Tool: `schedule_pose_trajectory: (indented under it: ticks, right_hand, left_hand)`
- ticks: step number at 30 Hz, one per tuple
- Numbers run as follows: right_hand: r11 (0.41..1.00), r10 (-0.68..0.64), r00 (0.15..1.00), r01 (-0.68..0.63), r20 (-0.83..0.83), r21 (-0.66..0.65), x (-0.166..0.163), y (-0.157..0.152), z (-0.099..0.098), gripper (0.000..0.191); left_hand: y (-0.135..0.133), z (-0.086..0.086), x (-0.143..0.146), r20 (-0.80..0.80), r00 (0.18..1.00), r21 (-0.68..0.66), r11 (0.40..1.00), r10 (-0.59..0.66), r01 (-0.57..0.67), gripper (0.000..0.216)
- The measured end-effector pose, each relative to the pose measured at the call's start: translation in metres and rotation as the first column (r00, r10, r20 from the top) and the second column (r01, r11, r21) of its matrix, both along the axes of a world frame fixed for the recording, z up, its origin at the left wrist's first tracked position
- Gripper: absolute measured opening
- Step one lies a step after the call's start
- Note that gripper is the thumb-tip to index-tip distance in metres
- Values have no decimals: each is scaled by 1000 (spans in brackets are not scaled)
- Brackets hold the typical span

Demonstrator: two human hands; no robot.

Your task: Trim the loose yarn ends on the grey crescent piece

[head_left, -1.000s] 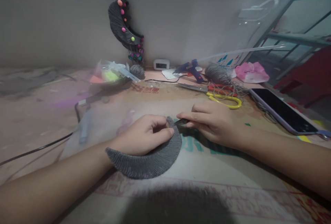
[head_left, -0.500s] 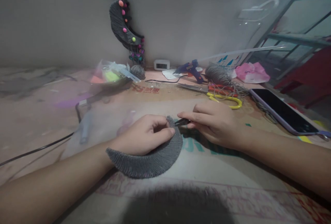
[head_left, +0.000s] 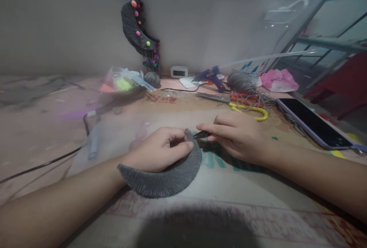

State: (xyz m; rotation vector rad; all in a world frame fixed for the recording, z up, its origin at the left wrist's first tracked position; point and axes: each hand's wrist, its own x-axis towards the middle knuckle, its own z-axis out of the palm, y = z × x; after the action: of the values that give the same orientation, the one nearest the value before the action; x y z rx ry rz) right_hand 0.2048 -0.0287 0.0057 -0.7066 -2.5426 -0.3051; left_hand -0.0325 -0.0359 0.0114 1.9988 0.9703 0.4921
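Mid-frame, the left hand (head_left: 162,149) has its grip clamped on a gray crescent (head_left: 172,182); the right hand (head_left: 236,136) pinches a dark pointed tool (head_left: 202,135) at the crescent's upper end. Apparently fine edge work, next calling for steadiness.

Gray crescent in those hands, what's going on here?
A person's left hand holds the gray ribbed crescent near its upper end. The right hand holds a small dark tool, pointed at that end; whether its tip touches is hard to tell. Beyond them lie scissors and a glue gun.
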Motion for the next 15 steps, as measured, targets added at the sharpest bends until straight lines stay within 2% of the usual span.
schedule_pose_trajectory:
  ticks: [9, 15]
  right_hand:
    - [1000, -20, 1000, 19, 24, 10, -3, -3, 3, 27]
    - [1000, -2, 1000, 2, 26, -12, -4, -2, 5, 29]
  left_hand:
    - [-1, 0, -1, -33, 999, 31, 999, -14, 15, 31]
    - [-1, 0, -1, -6, 1000, 4, 1000, -23, 23, 31]
